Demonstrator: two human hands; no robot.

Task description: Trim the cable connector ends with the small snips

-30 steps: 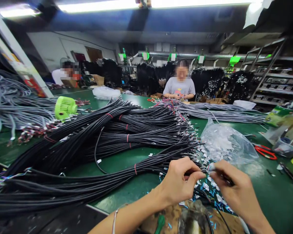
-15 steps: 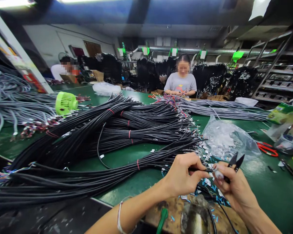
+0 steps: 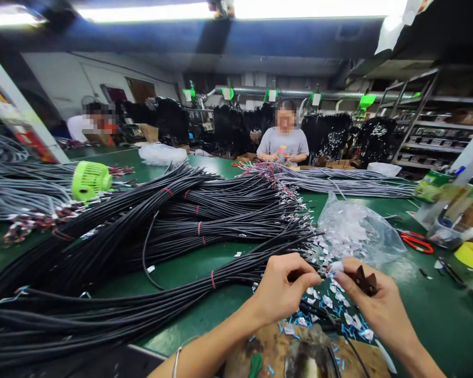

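My left hand (image 3: 284, 289) is closed in a pinch on the end of a black cable, mostly hidden by the fingers. Just right of it, my right hand (image 3: 382, 299) has thumb and forefinger together at the thin wire ends (image 3: 328, 272). A white cover (image 3: 336, 267) sits on one of its fingertips. Small dark snips (image 3: 366, 282) rest in the same hand, blades pointing up and handles hidden. Beside my left wrist lies a bundle of black cables (image 3: 173, 296) tied with a red band. Blue wire bits and white scraps (image 3: 327, 302) are scattered below the hands.
More black cable bundles (image 3: 220, 205) cover the green table (image 3: 189, 315). To the right are a clear plastic bag (image 3: 355, 231) and red-handled scissors (image 3: 417, 242). A green fan (image 3: 90, 181) stands left, near grey cables (image 3: 23, 194). Across the table works another person (image 3: 283, 144).
The snips in my right hand have turned, their blades now lower and shorter to view. My fingertips have moved to the wire ends. The whole view has shifted slightly.
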